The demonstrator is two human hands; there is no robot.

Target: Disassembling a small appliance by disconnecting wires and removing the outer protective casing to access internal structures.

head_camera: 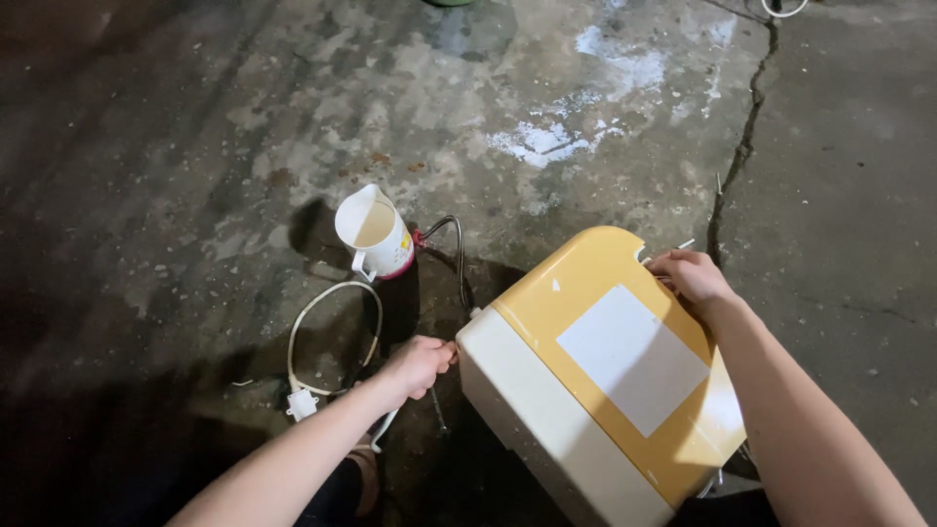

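Hands on appliance | left hand (418, 365) curled at near-left corner of yellow-and-cream appliance (595, 381), grip unclear | right hand (691, 278) clasped over far edge | long axis diagonal, near-right to far-left | white jug (375, 234), white cord (332, 342) leftward on concrete floor (195, 146)

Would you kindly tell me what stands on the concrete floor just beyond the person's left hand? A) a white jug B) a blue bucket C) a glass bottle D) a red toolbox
A: a white jug stands upright on the floor beyond the left hand, beside a looped white cord.
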